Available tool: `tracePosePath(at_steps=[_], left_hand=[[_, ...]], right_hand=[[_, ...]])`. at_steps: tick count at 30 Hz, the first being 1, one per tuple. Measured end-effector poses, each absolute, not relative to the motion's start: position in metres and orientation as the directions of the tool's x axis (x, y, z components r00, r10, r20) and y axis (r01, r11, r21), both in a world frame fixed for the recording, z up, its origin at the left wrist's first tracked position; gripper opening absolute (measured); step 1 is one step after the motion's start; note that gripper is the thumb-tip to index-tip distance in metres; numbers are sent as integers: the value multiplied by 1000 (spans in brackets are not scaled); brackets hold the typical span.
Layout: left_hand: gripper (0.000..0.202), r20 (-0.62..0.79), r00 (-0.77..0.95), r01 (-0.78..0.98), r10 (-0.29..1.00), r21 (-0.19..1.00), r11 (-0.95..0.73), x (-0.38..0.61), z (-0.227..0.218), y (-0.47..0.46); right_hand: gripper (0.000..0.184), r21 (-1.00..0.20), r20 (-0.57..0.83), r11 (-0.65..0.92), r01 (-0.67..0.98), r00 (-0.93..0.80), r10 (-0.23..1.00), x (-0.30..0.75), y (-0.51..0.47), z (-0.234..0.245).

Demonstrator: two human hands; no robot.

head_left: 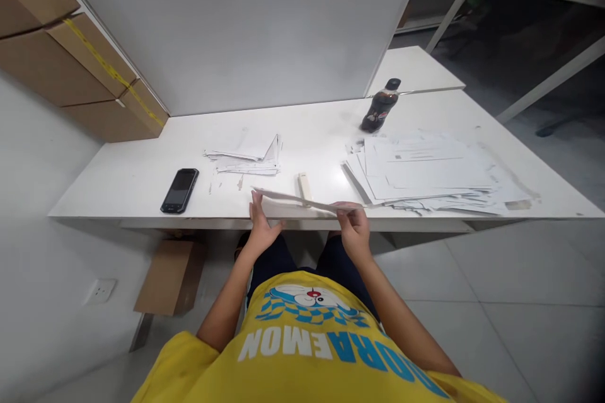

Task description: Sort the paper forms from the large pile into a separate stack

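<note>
At front of desk [312, 129]: left hand [263, 227], right hand [355, 231] holding paper [295, 206].

Matt paper sheet [283, 206], smooth, faintly glossy desktop [312, 132]

Head camera, facing forward and down
Looks close over the yellow Doraemon T-shirt [307, 340] onto the white desk [321, 138].
</note>
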State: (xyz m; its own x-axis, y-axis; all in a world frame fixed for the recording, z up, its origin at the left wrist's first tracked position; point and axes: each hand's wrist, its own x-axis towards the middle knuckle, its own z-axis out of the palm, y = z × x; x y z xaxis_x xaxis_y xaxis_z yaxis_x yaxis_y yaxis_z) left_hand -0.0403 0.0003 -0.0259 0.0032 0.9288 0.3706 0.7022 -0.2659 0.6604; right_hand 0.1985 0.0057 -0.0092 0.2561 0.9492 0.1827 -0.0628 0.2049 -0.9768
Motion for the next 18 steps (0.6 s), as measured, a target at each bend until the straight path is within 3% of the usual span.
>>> tracePosePath(at_steps=[6,9,13,18], left_hand=[[56,420,-137,521,897,801,-295,-34,-16,12],[34,333,-176,390,926,888,-245,-28,-11,17],[30,263,-269,297,926,938,-180,-24,-9,14],[29,192,-196,267,962,954,-136,-28,-13,8]], right_hand=[[23,-975,198,215,-55,221,955,203,5,-1],[21,-979,186,197,-52,160,969,202,6,-4],[18,-982,153,175,-73,242,958,202,7,-12],[22,-981,116,156,-117,295,949,208,7,-17]])
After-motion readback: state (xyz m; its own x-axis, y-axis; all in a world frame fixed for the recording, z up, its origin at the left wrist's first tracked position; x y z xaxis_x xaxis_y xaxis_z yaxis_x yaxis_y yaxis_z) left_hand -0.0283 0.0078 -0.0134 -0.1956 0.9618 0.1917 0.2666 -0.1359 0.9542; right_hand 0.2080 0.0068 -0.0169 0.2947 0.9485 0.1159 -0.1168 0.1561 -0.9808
